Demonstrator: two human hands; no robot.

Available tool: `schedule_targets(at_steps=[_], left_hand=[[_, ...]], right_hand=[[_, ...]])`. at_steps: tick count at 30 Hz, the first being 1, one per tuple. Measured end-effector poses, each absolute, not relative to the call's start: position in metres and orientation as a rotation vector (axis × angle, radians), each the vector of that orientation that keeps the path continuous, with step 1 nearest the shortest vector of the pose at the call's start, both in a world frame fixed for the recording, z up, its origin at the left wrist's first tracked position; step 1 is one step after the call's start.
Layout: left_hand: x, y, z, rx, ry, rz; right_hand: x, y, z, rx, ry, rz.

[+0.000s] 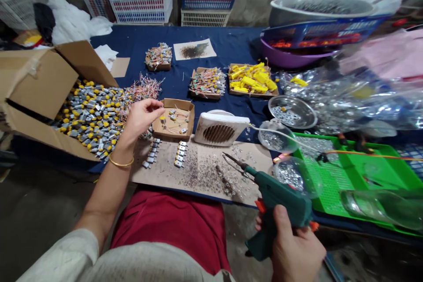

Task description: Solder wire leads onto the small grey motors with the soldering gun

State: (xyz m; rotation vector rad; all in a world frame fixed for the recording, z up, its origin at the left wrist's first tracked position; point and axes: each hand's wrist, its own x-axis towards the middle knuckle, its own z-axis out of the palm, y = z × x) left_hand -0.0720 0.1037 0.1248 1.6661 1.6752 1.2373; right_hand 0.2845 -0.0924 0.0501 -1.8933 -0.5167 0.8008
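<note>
My right hand (294, 244) is wrapped round the grip of a green soldering gun (282, 198) with orange controls. The gun's long thin tip points left, over the cardboard work sheet. My left hand (142, 116), a bangle on its wrist, has thumb and fingers pinched together at the left rim of a small cardboard box (191, 130). Just under the fingertips is a small motor with a yellow end (163, 120); whether it hangs from them I cannot tell. A few wired motors lie in that box. Two short rows of small metal motors (179, 155) stand on the sheet in front.
A large carton (42, 83) spills many yellow-ended motors at left. A white vented fan unit (220, 130) stands mid-table. Behind are boxes of wired parts (207, 83) and yellow pieces (253, 80). At right are a steel bowl (309, 114) and green tray (350, 172) with a glass bottle.
</note>
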Motion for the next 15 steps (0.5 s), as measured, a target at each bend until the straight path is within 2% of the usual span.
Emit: schedule_targets(at_steps=[11,15], left_hand=[[-0.074,0.066,0.075,1.91,1.539,0.679],[-0.102,0.028,0.066,2.096,1.551,0.336]], right_hand=[[0.28,-0.095,0.06,-1.86,-0.462,0.825],[0.281,-0.095,0.058,-1.852,-0.428,0.833]])
